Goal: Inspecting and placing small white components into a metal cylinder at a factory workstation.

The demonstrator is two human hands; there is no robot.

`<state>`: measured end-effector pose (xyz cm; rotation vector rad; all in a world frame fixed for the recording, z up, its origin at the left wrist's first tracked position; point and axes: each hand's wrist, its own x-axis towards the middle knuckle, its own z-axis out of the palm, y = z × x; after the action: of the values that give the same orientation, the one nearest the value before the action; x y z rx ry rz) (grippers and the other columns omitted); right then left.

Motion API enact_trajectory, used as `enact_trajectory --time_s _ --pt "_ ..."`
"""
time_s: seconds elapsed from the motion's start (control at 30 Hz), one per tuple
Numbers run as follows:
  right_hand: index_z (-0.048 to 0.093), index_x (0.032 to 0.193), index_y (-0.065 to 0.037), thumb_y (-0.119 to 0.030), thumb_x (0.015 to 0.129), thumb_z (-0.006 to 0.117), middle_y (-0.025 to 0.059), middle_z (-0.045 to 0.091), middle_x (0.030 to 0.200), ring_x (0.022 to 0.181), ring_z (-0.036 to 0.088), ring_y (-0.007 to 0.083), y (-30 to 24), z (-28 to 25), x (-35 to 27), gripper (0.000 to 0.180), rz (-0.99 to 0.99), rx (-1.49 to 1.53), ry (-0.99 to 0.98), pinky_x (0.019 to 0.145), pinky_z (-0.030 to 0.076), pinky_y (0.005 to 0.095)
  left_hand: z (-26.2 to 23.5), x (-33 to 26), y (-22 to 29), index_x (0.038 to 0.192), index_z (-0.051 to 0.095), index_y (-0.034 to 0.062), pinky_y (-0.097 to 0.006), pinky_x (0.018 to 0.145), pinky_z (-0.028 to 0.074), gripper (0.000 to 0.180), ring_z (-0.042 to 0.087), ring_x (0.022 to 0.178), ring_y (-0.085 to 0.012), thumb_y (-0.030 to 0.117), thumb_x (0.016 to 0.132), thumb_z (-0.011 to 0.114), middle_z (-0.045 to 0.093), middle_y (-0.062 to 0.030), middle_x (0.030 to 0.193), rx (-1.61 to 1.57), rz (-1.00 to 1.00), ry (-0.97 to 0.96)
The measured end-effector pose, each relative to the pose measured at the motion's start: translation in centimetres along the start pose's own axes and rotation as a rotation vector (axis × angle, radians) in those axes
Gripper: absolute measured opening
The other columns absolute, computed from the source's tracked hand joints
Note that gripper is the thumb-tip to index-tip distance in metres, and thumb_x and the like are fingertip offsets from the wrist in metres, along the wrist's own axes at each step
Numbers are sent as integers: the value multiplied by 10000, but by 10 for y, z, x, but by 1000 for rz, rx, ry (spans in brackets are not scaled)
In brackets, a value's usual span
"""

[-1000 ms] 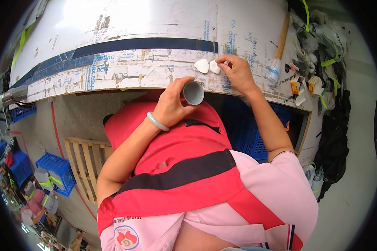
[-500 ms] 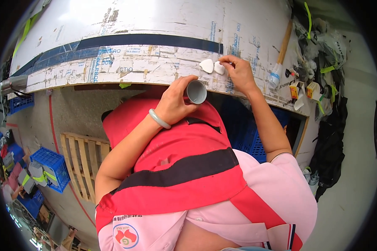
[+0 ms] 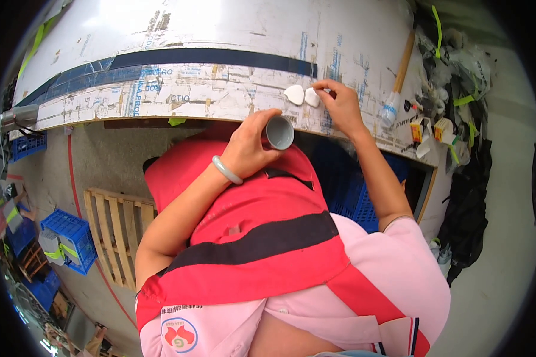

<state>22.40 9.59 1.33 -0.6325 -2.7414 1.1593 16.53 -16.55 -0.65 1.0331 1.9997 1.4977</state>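
Two bare hands show in the head view, set well apart from each other near the front edge of our workbench (image 3: 232, 33). Our left hand (image 3: 244, 146) is wrapped around a grey cup (image 3: 280, 132), thumb on one side and fingers on the other, with its round mouth facing up towards us. We hold it just at the bench's near edge, above our red apron (image 3: 250, 262); a pale bracelet (image 3: 227, 170) circles the wrist. Our right hand (image 3: 342, 107) reaches over the bench with thumb and forefinger drawn in at the right side of a small white piece (image 3: 311, 97); we cannot tell whether the tips are clamped on it or merely beside it. Just to its left, another white piece (image 3: 294, 94), with a pointed lower end, lies flat on the bench. Beyond both pieces runs a long dark strip (image 3: 214, 56). A tool with a wooden handle (image 3: 404, 59) lies farther right. Down on the floor to our left, we see a slatted wooden pallet (image 3: 113, 235) and a blue crate (image 3: 71, 225).
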Motion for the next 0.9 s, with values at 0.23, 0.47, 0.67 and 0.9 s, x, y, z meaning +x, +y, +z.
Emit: enact_trajectory --time_s 0.23,0.47,0.67,0.9 --pt "752 1042 -43 -115 908 688 52 738 855 674 611 109 -16 1 -2 165 16 75 18 651 495 266 1 0 1 1349 519 63 -409 994 497 704 586 1167 -373 117 707 804 599 -176 1272 17 6 6" --pt "741 993 -65 -126 893 699 67 723 885 766 668 195 -58 11 -47 124 -265 32 -309 675 518 311 6 4 0 1342 522 62 -422 985 495 695 572 1169 -373 111 705 796 602 -169 1257 21 8 -7" --pt "714 893 -86 -185 871 644 144 711 837 857 690 365 -59 39 -52 123 -249 -413 -592 746 554 450 14 -1 -1 1324 536 58 -425 992 494 698 577 1167 -376 110 681 801 606 -170 1241 78 13 -62" --pt "755 961 -47 -118 870 700 57 733 818 727 662 137 -54 7 -45 128 -10 281 -591 687 523 304 17 1 -6 1326 536 59 -422 987 501 685 593 1157 -381 131 706 819 612 -181 1233 -57 -45 -37"
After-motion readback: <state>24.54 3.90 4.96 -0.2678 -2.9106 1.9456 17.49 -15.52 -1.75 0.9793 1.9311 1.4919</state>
